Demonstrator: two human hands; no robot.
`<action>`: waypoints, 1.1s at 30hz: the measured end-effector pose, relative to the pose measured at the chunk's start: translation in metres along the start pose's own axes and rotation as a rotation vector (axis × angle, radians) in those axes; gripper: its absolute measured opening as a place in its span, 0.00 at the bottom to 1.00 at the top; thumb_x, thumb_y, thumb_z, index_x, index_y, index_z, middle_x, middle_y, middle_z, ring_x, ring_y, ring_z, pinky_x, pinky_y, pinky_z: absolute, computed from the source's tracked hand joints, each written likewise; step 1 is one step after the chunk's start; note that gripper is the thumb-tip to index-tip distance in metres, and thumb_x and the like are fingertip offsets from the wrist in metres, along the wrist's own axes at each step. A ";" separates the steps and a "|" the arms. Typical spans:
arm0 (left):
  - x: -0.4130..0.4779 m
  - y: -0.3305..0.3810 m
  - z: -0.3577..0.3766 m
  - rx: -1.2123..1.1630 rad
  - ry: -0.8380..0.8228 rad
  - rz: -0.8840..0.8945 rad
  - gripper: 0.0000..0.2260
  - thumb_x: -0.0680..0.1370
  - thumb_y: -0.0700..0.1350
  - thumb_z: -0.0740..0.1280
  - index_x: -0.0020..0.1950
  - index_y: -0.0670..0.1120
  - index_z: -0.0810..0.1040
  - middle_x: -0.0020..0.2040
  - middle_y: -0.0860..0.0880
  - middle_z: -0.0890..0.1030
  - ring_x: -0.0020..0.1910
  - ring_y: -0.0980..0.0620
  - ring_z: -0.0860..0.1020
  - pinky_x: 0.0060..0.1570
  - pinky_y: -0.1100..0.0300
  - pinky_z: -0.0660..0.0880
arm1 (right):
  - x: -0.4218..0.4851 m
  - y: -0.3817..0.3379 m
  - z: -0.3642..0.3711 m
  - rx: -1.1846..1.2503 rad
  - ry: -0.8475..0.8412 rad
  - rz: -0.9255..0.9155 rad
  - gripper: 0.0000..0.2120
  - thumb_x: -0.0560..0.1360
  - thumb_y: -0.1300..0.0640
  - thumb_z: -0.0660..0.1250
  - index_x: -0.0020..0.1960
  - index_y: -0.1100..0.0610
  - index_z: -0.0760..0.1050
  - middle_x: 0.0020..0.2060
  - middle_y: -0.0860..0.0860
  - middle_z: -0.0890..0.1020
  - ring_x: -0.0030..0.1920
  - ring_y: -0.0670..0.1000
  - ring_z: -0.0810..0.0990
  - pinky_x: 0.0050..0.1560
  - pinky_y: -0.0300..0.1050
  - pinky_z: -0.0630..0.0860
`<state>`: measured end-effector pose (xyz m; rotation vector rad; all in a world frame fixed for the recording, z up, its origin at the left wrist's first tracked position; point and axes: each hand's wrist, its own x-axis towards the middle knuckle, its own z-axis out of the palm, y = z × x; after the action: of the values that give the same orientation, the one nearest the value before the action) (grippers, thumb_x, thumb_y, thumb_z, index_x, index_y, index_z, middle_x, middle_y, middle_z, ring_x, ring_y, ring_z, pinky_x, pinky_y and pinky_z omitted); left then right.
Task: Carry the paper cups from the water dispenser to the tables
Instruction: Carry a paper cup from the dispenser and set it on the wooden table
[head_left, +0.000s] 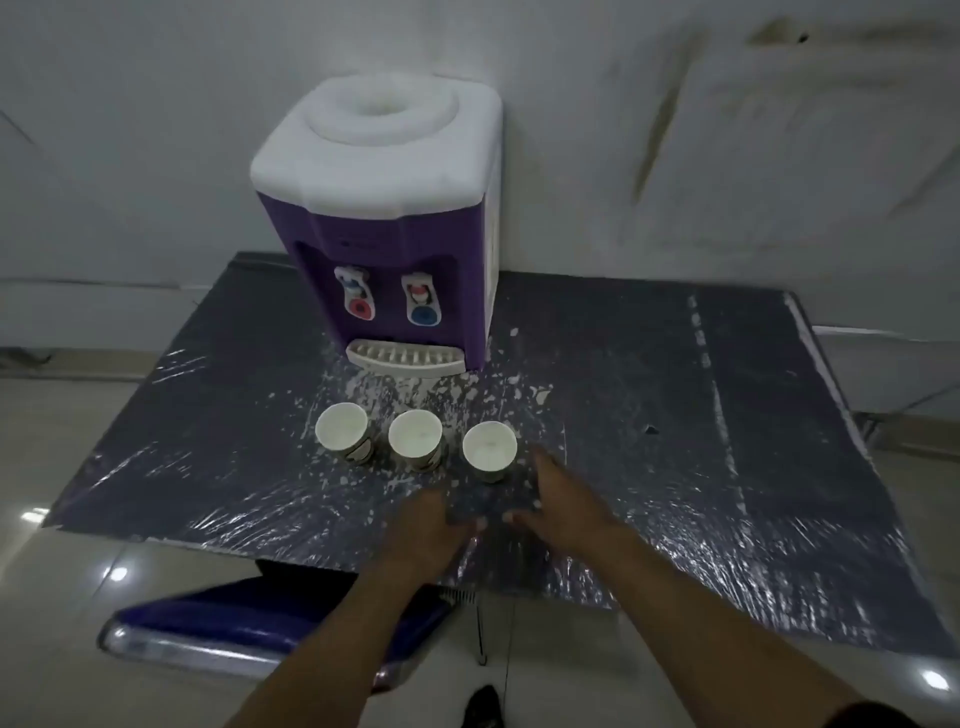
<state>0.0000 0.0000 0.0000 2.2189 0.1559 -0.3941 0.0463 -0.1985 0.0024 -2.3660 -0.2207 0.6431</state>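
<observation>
Three white paper cups stand upright in a row on the dark table (675, 415), just in front of the purple and white water dispenser (384, 223): a left cup (342, 430), a middle cup (415, 436) and a right cup (489, 448). My left hand (426, 530) hovers below the middle and right cups, fingers spread, holding nothing. My right hand (563, 506) is just to the right of and below the right cup, fingers apart, close to it but not gripping it. Both hands are blurred.
The table is covered in crinkled plastic film with white flecks around the dispenser's drip tray (405, 357). A blue chair (249, 623) stands under the table's front left. A pale wall rises right behind the dispenser. Shiny tiled floor lies all around.
</observation>
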 end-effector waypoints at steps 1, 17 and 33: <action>0.007 -0.004 0.006 -0.075 0.015 0.001 0.19 0.74 0.48 0.74 0.64 0.50 0.78 0.60 0.51 0.82 0.59 0.51 0.78 0.57 0.57 0.74 | 0.010 0.005 0.003 0.024 0.012 -0.006 0.48 0.73 0.51 0.79 0.83 0.53 0.54 0.79 0.54 0.68 0.76 0.57 0.71 0.74 0.56 0.71; 0.060 -0.017 0.056 -0.245 0.324 0.028 0.26 0.71 0.46 0.78 0.66 0.51 0.74 0.60 0.55 0.79 0.59 0.54 0.77 0.56 0.61 0.73 | 0.086 0.043 0.008 0.125 -0.053 -0.213 0.41 0.68 0.49 0.83 0.76 0.42 0.68 0.68 0.50 0.79 0.71 0.53 0.74 0.68 0.57 0.75; 0.066 0.051 0.037 -0.422 0.412 0.017 0.15 0.72 0.27 0.71 0.54 0.42 0.79 0.47 0.52 0.84 0.48 0.55 0.81 0.43 0.71 0.76 | 0.080 0.008 -0.056 0.172 -0.066 -0.303 0.32 0.74 0.68 0.74 0.74 0.52 0.72 0.65 0.48 0.81 0.65 0.49 0.80 0.66 0.53 0.79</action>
<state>0.0661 -0.0617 -0.0060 1.8536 0.4014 0.1068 0.1430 -0.2110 0.0027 -2.0927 -0.5205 0.5695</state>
